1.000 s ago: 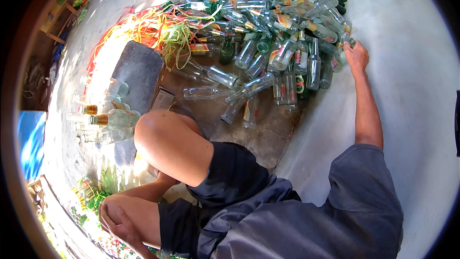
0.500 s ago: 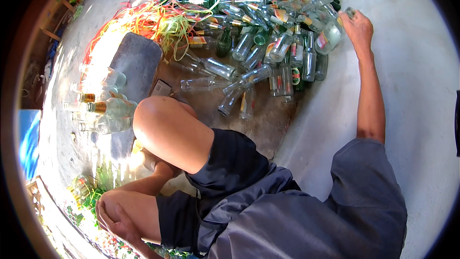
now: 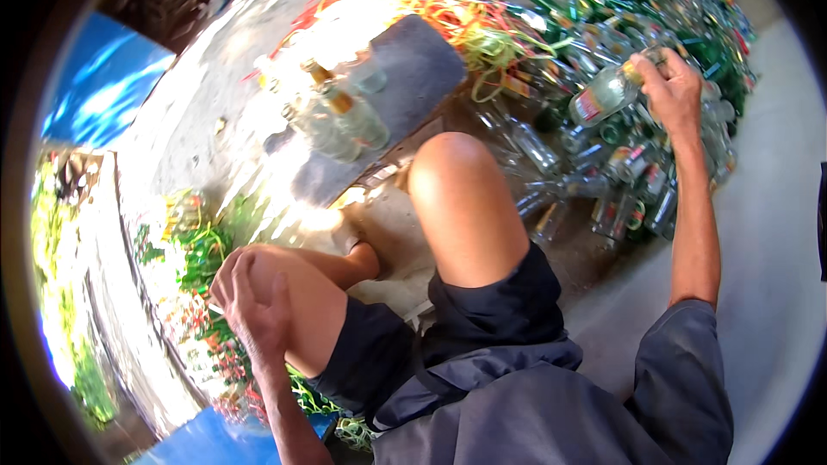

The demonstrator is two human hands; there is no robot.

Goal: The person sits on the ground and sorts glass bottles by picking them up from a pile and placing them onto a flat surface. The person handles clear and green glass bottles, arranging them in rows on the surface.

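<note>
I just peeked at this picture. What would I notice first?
The big heap of glass bottles on the ground at the upper right. The right hand holds one clear bottle above it. The left hand rests on the left knee, and a few bottles stand on a grey slab.

One clear glass bottle with red label (image 3: 603,95) held up; heap of clear and green glass bottles (image 3: 655,164), too many to count; one grey flat slab (image 3: 413,77); roughly four upright clear bottles (image 3: 340,116) together.
</note>
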